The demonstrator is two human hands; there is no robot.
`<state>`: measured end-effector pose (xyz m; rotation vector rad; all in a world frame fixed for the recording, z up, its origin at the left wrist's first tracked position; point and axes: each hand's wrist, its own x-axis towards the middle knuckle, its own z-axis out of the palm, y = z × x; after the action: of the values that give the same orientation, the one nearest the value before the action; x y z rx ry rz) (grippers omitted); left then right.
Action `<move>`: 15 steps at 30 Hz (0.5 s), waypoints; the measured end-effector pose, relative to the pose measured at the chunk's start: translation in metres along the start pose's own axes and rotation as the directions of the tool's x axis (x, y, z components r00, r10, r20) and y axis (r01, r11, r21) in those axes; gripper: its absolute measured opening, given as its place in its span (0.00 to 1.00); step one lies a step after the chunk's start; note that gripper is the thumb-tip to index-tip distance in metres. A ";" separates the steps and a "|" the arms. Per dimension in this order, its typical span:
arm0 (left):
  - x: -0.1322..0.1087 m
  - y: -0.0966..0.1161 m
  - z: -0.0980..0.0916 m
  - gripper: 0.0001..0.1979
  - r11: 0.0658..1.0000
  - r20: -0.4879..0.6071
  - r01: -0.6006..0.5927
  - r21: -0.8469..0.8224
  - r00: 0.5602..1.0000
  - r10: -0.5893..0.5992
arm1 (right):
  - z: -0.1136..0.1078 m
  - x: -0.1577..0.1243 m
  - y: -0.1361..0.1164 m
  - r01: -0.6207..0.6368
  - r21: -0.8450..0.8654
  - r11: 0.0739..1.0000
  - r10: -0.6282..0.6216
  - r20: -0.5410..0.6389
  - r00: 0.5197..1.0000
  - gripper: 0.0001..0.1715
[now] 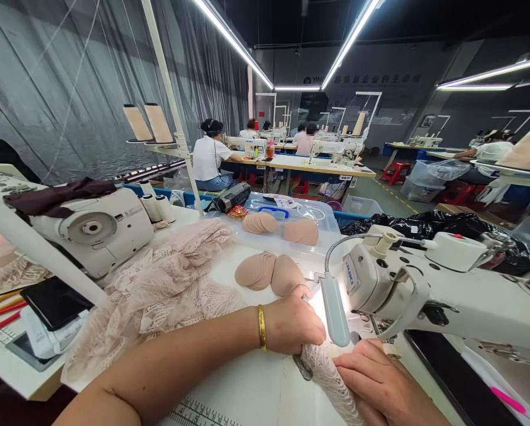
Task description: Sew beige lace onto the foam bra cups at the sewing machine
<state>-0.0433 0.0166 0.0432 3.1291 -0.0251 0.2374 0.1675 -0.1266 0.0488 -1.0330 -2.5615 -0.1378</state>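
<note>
In the head view my left hand, with a gold bangle at the wrist, is closed on the upper end of a pale pink lace piece beside the sewing machine's needle area. The undersides of its fingers are hidden. My right hand lies along the lower part of the lace, fingers close together and gripping its edge; the thumb is hidden. A white sewing machine stands just right of both hands, its grey lamp lighting the lace. Beige oval pads lie beyond my left hand.
A heap of pale pink lace covers the table's left side. More beige pads rest on a clear plastic bin. Another machine, a black phone and thread cones are at left. Co-workers sit farther back.
</note>
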 end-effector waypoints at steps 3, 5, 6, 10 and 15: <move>-0.001 -0.002 0.005 0.08 1.000 -0.025 -0.004 0.019 1.000 0.004 | 0.003 -0.004 0.002 -0.056 0.008 0.998 0.056 -0.021 0.998 0.14; -0.002 -0.003 0.009 0.09 0.999 -0.041 -0.029 0.044 0.999 0.031 | 0.006 -0.008 0.005 -0.087 0.004 0.996 0.087 -0.020 0.996 0.12; -0.002 -0.003 0.011 0.09 0.997 -0.054 -0.046 0.064 0.997 0.049 | 0.008 -0.010 0.007 -0.101 0.000 0.995 0.101 -0.015 0.995 0.11; -0.003 -0.002 0.021 0.10 0.982 -0.113 -0.089 0.169 0.988 0.109 | 0.011 -0.017 0.011 -0.170 0.006 0.985 0.170 0.020 0.985 0.12; 0.001 0.000 0.033 0.09 0.973 -0.140 -0.072 0.221 0.985 0.105 | 0.017 -0.023 0.014 -0.230 -0.009 0.973 0.231 0.038 0.972 0.15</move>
<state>-0.0377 0.0166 0.0109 3.3172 -0.1489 0.5115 0.1873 -0.1279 0.0240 -1.3374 -2.4525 -0.0625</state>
